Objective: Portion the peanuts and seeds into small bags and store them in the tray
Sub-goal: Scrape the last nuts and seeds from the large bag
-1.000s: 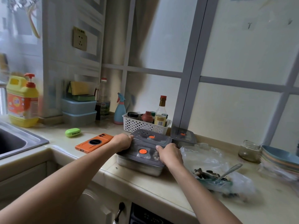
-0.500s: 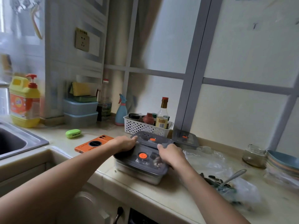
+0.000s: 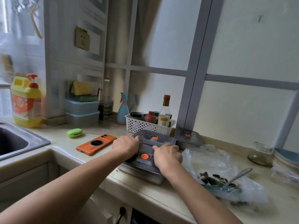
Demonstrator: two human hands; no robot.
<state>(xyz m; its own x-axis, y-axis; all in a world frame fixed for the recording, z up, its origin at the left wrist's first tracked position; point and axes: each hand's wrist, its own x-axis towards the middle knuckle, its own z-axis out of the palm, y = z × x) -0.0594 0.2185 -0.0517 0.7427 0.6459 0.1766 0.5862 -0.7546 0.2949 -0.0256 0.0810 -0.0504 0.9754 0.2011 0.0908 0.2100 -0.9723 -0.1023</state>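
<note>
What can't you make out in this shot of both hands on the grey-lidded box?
Head view only.
Contents of the front box: covered by its grey lid and both hands.
Most fingertips of the left hand and right hand: tucked behind the hands, so grip or press is unclear.
Stack of plates: cut off by the right edge.
Bag of seeds: its near end is blurred.

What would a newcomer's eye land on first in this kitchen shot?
The left hand and right hand, both gripping a grey plastic lid with an orange button on a steel box at the counter's front edge. Left of them lies an orange phone; to the right, a clear plastic bag of dark seeds with a metal spoon.
</note>
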